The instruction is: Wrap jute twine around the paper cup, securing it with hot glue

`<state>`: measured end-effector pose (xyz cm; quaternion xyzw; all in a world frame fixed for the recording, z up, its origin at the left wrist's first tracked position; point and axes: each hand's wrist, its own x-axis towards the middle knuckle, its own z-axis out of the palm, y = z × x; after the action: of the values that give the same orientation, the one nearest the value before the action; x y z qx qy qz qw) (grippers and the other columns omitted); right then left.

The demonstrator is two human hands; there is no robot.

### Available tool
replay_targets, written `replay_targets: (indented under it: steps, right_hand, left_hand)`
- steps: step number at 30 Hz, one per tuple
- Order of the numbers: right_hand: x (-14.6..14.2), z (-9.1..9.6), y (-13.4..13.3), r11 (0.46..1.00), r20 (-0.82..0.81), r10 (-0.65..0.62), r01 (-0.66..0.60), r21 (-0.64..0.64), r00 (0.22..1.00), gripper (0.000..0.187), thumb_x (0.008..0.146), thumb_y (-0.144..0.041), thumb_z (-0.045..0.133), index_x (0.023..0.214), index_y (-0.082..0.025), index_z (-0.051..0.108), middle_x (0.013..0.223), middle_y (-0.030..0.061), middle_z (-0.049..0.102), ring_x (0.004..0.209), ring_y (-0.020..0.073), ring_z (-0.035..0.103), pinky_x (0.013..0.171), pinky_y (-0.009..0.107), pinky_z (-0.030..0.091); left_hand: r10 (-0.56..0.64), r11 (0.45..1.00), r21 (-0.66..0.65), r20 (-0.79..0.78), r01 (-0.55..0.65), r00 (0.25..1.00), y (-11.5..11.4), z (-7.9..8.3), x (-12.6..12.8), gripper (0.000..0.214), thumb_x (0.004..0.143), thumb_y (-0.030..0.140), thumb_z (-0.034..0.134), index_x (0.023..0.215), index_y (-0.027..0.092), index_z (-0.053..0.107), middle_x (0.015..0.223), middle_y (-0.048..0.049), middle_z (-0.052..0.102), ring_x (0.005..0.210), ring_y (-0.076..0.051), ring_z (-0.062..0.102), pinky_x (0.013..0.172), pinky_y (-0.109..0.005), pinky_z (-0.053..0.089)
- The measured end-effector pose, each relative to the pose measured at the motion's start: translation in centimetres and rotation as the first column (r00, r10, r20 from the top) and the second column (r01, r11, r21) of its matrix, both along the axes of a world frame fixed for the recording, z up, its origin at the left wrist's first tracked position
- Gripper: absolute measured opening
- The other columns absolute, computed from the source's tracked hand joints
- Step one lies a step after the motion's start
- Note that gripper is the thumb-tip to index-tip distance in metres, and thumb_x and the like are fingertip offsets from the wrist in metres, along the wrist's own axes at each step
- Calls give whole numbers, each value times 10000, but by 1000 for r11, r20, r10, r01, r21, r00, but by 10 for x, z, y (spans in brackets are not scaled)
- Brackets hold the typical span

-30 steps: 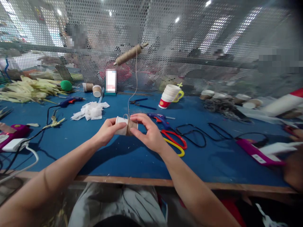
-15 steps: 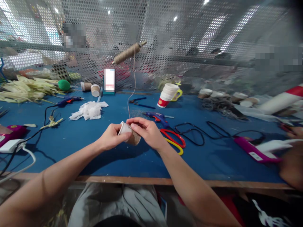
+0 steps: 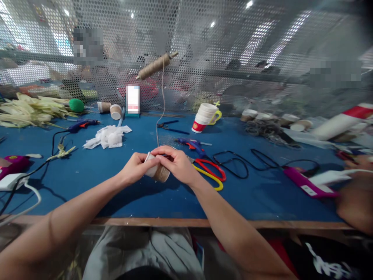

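Note:
A white paper cup (image 3: 151, 170) lies tilted between my hands, its lower part wrapped in brown twine (image 3: 162, 174). My left hand (image 3: 134, 168) is closed on the cup's rim end, thumb along its side. Fingers of my right hand (image 3: 176, 163) are pressed onto the twine at the cup's upper side; the exact pinch is partly hidden. From there a strand of twine (image 3: 163, 97) runs up to a spool (image 3: 154, 67) hanging on a stick before the mesh. Scissors with red and yellow handles (image 3: 210, 170) lie right of my right hand.
Behind the scissors lies a blue glue gun (image 3: 191, 144), with pliers (image 3: 171, 127) farther back. Stacked paper cups (image 3: 204, 116) stand back right, white tissue (image 3: 108, 137) lies left. A purple power strip (image 3: 305, 182) and another person's arm (image 3: 357, 200) are at right.
Both hands and the cup have shifted slightly left in view, as has the whole scene. My right hand has turned a little over the cup, and the left thumb now reaches near its fingers.

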<state>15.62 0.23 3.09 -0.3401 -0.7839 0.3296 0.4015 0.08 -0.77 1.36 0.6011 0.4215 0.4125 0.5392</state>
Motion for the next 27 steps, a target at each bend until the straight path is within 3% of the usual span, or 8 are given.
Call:
replay_targets:
  steps: [8,21,23,25,27]
  right_hand:
    - [-1,-1,2,998,41,34,-37,54,999,226,812,-136,450,909,-179,650,981,59,632,944,143,566,874,315,419]
    - [3,2,2,997,102,68,-65,-29,993,266,829,-185,426,1013,-193,618,1076,49,605,1013,144,543,916,331,393]
    - [9,8,9,998,143,-26,33,-48,989,272,822,-244,451,1036,-175,604,1052,64,622,954,158,574,855,324,432]
    - [21,16,21,969,244,-232,245,-22,942,300,807,-294,474,1035,-147,601,985,90,646,871,175,602,784,316,458]
    - [37,24,38,859,399,-494,505,86,773,318,803,-318,471,1017,-126,606,949,117,653,865,205,605,770,325,449]
  left_hand:
    - [32,996,-83,44,-28,999,1,-2,1,426,635,507,587,522,102,520,452,47,365,437,-42,262,429,-203,167]
    - [17,990,-138,90,-4,996,7,-6,-1,390,621,473,606,524,103,524,448,44,388,420,-41,276,433,-208,183]
    - [29,992,-127,78,-19,997,8,-5,-1,380,622,466,597,538,100,537,460,38,407,428,-45,296,437,-206,199]
    - [60,993,-106,49,-55,997,9,-5,-1,380,624,467,584,532,102,534,464,35,408,436,-48,302,436,-204,205]
    - [98,993,-64,8,-97,995,11,-5,-2,387,626,468,573,495,110,506,453,40,382,441,-48,287,432,-203,201]
